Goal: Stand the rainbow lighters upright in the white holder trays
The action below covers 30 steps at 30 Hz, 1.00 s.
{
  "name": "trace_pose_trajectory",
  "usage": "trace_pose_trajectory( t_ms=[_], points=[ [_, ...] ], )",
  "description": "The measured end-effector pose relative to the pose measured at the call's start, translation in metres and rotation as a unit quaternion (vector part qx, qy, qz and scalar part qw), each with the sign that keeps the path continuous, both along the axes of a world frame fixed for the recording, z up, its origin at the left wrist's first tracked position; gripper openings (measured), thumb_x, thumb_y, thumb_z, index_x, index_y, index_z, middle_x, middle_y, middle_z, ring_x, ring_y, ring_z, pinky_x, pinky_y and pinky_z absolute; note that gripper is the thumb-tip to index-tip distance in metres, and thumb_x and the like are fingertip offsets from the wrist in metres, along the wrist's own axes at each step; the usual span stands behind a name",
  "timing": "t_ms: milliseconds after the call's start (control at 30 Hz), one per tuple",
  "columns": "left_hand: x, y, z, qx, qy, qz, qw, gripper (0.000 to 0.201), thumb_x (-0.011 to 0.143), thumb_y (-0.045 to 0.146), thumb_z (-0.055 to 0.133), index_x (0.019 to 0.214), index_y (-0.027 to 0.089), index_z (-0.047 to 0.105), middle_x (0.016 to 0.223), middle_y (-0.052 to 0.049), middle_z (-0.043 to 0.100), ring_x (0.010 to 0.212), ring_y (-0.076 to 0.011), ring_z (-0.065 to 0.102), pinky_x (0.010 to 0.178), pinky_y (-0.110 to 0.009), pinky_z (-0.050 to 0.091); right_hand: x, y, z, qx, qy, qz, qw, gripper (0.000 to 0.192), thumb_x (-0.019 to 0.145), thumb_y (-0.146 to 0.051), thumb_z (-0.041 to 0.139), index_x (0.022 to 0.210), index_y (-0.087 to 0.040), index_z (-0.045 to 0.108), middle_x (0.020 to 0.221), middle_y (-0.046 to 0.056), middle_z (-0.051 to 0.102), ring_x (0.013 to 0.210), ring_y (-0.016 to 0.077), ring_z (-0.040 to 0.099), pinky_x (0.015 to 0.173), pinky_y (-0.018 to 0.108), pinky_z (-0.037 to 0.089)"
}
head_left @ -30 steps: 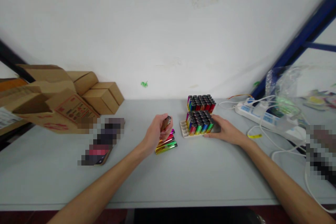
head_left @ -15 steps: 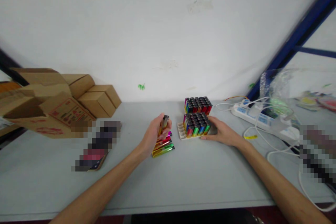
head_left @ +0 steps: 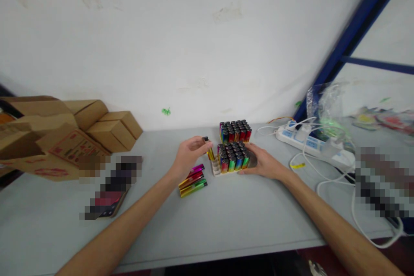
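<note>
Two bare forearms are shown, ending in the left hand [head_left: 186,155] and the right hand [head_left: 263,164]. No sleeves, gloves or jewellery are seen on them.

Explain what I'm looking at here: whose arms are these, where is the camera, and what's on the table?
There is no machine: these are a person's two bare arms, filmed by a camera worn on the head, looking forward and down. The left hand pinches one lighter, its lower end over the empty slots of a white tray. The right hand rests against the tray's other side. The tray is mostly filled with upright rainbow-coloured lighters; a second full tray stands behind it. A few loose lighters lie on the grey table. Cardboard boxes sit on the left, a power strip with cables on the right.
</note>
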State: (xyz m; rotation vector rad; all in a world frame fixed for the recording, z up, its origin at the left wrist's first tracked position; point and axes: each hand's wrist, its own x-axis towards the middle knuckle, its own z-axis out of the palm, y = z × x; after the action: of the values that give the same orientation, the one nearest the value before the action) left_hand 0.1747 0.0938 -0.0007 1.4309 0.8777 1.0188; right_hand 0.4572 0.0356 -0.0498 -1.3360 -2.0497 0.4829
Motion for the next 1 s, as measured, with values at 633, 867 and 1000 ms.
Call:
trace_pose_trajectory(
  t_ms=[633, 867, 1000],
  points=[
    [0.005, 0.036, 0.02, 0.215, 0.277, -0.149, 0.924, 0.022, 0.073, 0.037, 0.08, 0.069, 0.02, 0.067, 0.063, -0.002, 0.071, 0.062, -0.0187, 0.067, 0.059, -0.024, 0.049, 0.0, 0.002, 0.003, 0.0, -0.009, 0.016, 1.0, 0.087, 0.069, -0.056, 0.085, 0.14, -0.017, 0.053, 0.131, 0.017, 0.063, 0.12, 0.0344, 0.06, 0.107, 0.053, 0.047],
    [0.006, 0.041, 0.012, 0.213, 0.29, -0.159, 0.919, 0.034, 0.068, 0.044, 0.083, 0.062, 0.02, 0.059, 0.058, 0.001, 0.069, 0.055, -0.0151, 0.061, 0.053, -0.021, 0.042, -0.001, 0.001, 0.007, 0.001, -0.001, 0.027, 1.0, 0.085, 0.069, -0.054, 0.086, 0.14, -0.019, 0.054, 0.135, 0.016, 0.062, 0.124, 0.0349, 0.059, 0.11, 0.053, 0.045],
    [0.002, 0.041, 0.005, 0.201, 0.296, -0.167, 0.919, 0.033, 0.073, 0.048, 0.08, 0.07, 0.019, 0.065, 0.067, -0.003, 0.073, 0.064, -0.0193, 0.069, 0.064, -0.027, 0.052, -0.001, 0.002, 0.005, 0.001, -0.005, 0.02, 1.0, 0.088, 0.068, -0.054, 0.086, 0.14, -0.017, 0.053, 0.133, 0.017, 0.063, 0.122, 0.0344, 0.06, 0.109, 0.053, 0.046]
  ],
)
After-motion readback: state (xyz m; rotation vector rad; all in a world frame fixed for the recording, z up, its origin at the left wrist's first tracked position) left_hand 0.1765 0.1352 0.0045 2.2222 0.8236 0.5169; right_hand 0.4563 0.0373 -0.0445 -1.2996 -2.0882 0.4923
